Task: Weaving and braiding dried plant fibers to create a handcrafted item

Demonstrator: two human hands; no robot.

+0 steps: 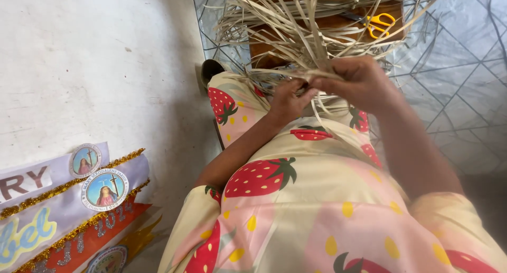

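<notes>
Strips (311, 45): pale dried leaf/straw strips, a loose fanned bundle spreading up and outward from the lap onto a brown wooden seat (327, 22). Lower ends gathered at the hands, just above the lap.

Right hand (359, 82): fingers curled shut around a bunch of strips, thumb side toward the left hand. A couple of loose strips hang down below it across the dress.

Left hand (288, 101): fingers pressed together, pinching strip ends just beside the right hand. Hands touching or nearly so; can't tell which.

Dress (306, 199): cream and pink with big red strawberries, fills the lower middle of the view. Both forearms come up from it toward the strips.

Scissors (379, 23): yellow handles, lying on the seat among the strips, well apart from both hands, up and to the right.

Floor (465, 67): grey tile with line pattern on the right.

Wall (90, 67): plain white, left side.

Sashes (68, 199): lower left, lavender and orange with gold tinsel edging and two round picture badges.
</notes>
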